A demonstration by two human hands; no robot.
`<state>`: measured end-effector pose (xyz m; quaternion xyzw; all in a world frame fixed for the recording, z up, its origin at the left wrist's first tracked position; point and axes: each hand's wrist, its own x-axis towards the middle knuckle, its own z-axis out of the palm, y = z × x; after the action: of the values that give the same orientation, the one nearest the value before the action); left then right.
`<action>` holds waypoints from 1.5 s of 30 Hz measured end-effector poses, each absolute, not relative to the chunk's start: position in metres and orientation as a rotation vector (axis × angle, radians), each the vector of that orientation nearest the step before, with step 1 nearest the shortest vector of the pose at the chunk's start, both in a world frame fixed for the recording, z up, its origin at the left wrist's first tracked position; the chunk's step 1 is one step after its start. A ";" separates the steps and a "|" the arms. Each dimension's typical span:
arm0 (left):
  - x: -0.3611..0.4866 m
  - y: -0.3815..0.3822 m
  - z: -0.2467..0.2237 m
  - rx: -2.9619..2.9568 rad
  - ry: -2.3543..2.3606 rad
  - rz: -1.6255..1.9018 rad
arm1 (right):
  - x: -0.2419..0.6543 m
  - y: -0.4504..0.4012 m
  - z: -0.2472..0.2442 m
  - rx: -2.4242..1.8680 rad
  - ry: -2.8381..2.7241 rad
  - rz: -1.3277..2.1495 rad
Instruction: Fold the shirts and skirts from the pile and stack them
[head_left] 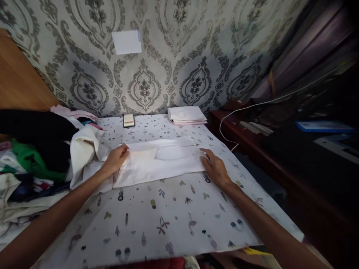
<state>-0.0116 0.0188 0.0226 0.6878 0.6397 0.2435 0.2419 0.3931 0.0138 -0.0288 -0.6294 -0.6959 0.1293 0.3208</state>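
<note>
A white cloth, folded into a long band, lies flat across the patterned table cover. At its left end, my left hand is closed on the cloth, fingers pinched at the upper corner. My right hand rests at the right end, its fingers apart and touching the edge. Behind the cloth, toward the wall, sits a neat stack of folded white and pink cloths. Crumpled white fabric lies to the left, beside my left hand.
A heap of mixed clothes covers the left side. A small framed card is near the wall. On the right, a white cable runs over a dark red desk holding a blue-edged object.
</note>
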 end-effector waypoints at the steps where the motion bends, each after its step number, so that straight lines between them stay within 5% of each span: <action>1: -0.013 0.024 0.023 1.716 1.766 0.701 | 0.393 0.014 -0.029 -1.654 -1.830 0.338; 5: -0.017 0.033 0.024 1.383 1.761 0.691 | 0.394 0.015 -0.029 -1.647 -1.828 0.338; 18: -0.025 -0.015 0.016 1.912 1.784 0.530 | 0.396 0.021 -0.031 -1.630 -1.877 0.335; 29: -0.016 -0.037 0.025 2.289 2.019 0.193 | 0.391 0.029 -0.028 -1.777 -2.102 -0.077; 34: 0.009 -0.029 0.015 2.592 1.650 0.352 | 0.376 0.028 -0.014 -1.788 -2.070 -0.286; 40: 0.028 -0.020 -0.021 2.618 1.567 0.395 | 0.276 0.033 -0.010 -1.085 -2.425 0.163; 45: 0.027 -0.026 -0.036 2.565 1.612 0.388 | 0.215 0.039 -0.031 -0.964 -2.655 0.315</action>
<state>0.0266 -0.0256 -0.0364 0.8390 0.5272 0.1270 0.0438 0.2152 0.0388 -0.0314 -0.3354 -0.9237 0.1095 0.1493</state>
